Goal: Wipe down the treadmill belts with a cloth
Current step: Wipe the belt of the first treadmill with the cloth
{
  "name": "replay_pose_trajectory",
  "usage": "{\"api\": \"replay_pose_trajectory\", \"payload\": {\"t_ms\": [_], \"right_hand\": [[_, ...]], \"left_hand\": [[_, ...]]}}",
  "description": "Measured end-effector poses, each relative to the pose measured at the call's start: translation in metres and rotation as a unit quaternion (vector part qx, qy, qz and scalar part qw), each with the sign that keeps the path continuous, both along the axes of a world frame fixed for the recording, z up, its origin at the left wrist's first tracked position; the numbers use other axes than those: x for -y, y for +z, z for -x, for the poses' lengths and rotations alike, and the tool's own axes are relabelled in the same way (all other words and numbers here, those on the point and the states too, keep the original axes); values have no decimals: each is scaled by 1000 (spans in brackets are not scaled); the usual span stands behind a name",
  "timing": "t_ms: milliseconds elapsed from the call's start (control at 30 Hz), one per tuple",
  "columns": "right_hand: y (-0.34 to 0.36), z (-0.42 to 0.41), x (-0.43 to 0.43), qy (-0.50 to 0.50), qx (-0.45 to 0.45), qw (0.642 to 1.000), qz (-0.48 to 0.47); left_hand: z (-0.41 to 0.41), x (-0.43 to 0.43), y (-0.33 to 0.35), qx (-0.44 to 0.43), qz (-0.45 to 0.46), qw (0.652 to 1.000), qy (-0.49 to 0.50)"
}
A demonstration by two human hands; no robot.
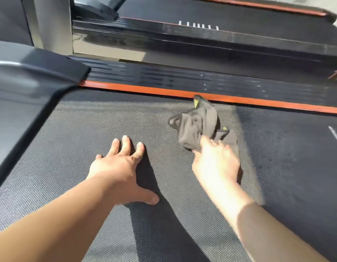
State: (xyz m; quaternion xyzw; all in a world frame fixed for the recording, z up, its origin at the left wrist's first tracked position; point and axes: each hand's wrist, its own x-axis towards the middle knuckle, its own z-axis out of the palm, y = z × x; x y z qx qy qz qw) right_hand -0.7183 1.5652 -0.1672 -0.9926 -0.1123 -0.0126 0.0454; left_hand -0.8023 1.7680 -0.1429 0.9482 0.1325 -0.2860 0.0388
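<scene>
Grey-brown cloth [198,125], crumpled into a loose bunch with little flashes of yellow-green at its edges, sitting on the treadmill belt [88,129] towards the far side, its top corner just touching the orange trim strip [145,89]. Right hand [216,159] is on the near end of it, fingers laid over the fabric. It's blurred, so whether they curl into the cloth or just press it flat, I can't tell. Over to the left hand [122,171]: fully open, fingers spread, palm down and planted on the bare belt, well apart from the cloth. Both forearms come in from the bottom of the view, throwing dark shadows across the textured grey surface. Right of the cloth the belt looks noticeably darker [296,167], with a white mark [334,133] at the edge of the view. Beyond the orange strip runs a black ribbed side rail [164,76]. At left, a dark glossy motor cover [31,76] rises over the belt's end. Further back, a second treadmill [220,14] lies alongside, with its own orange edge.
</scene>
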Motion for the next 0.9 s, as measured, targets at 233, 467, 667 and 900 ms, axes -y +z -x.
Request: {"api": "replay_pose_trajectory", "payload": {"t_ms": [233,467,667,900], "right_hand": [[-9,1,44,295,51,954,-15],[-7,-3,13,-30,25,999,7],[-12,58,29,339,48,939,-32],[6,11,96,-92,-30,995,-7]], "left_hand": [[0,-2,-1,7,5,1000,3],[0,-2,1,2,0,1000,-5],[-2,1,4,-2,3,1000,0],[1,1,2,8,-6,1000,3]]}}
